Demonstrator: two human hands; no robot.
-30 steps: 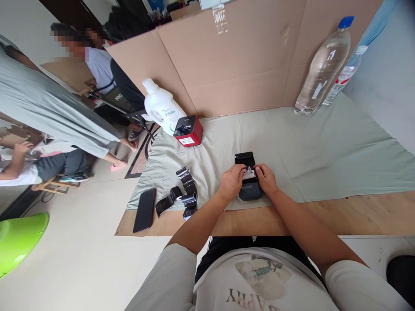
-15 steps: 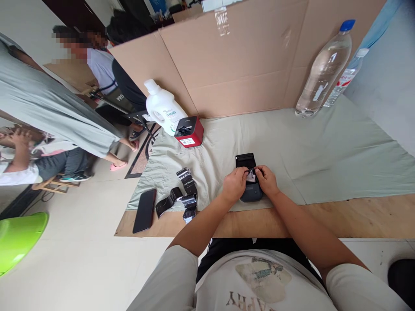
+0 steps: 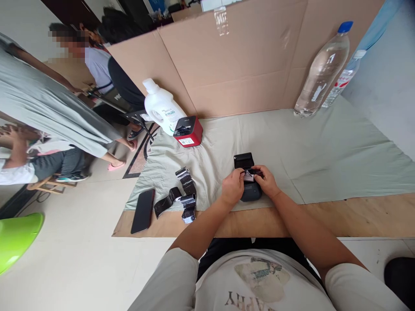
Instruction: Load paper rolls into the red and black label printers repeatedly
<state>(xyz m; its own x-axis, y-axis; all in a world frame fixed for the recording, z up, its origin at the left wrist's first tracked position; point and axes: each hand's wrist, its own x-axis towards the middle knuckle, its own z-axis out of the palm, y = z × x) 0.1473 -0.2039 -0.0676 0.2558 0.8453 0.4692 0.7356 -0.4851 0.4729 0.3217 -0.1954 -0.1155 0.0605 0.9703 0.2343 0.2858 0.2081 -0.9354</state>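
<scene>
Near the bench's front edge, left hand [image 3: 232, 189] and right hand [image 3: 266, 181] flank the small black printer [image 3: 249, 190], fingertips pinching the pale roll [image 3: 249, 176] in its bay. Its long axis runs near-to-far; open lid [image 3: 243, 160] beyond.

**Little print is legible here**

The wearer's white shirt [image 3: 256, 280] carries large letters, seen upside down, of which "APRY" can be made out. The white jug [image 3: 161, 106] has a green-and-blue label, the red box [image 3: 188, 131] a white sticker, and the small bottle [image 3: 343, 80] a red label; all too small to read.
</scene>
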